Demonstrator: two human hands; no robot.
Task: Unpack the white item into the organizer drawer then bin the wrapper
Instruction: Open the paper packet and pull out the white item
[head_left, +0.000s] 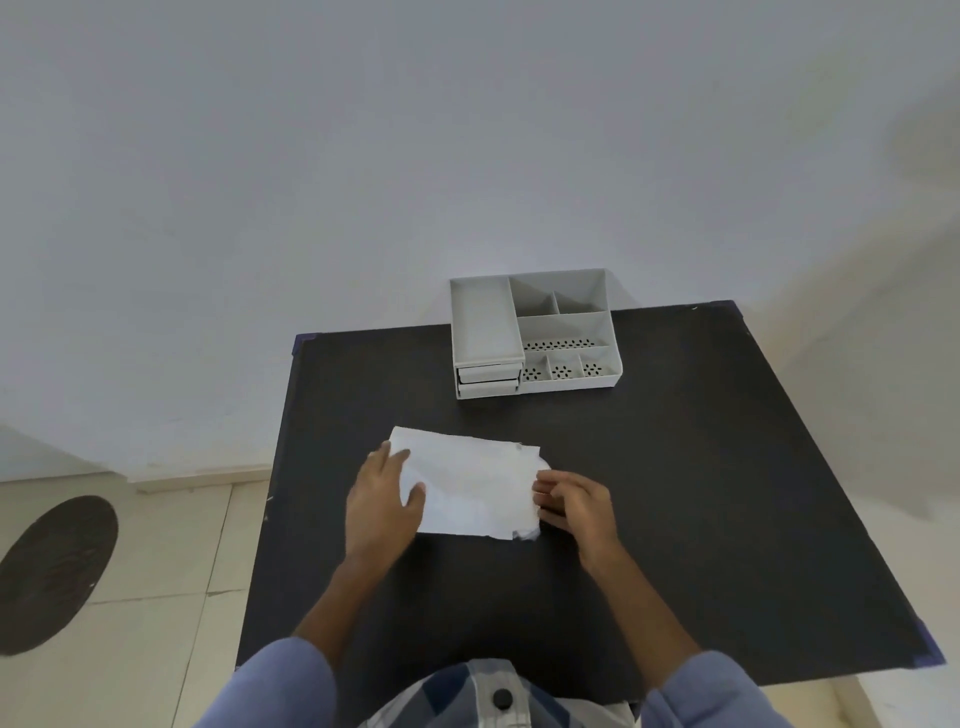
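Observation:
A flat white wrapped package (470, 486) lies in the middle of the black table (675, 493). My left hand (384, 501) rests flat on its left end, fingers spread, thumb on top of the wrapper. At the package's right edge my right hand (574, 501) has its fingers curled, pinching the wrapper's edge. A grey desk organizer (532, 335) stands at the table's far edge, with several open top compartments and two small drawers (488, 379) at its front left, both pushed in.
A white wall rises directly behind the table. Pale floor tiles and a dark round mat (52, 571) lie to the left. The table's right half and its near part are bare black surface. No bin is in view.

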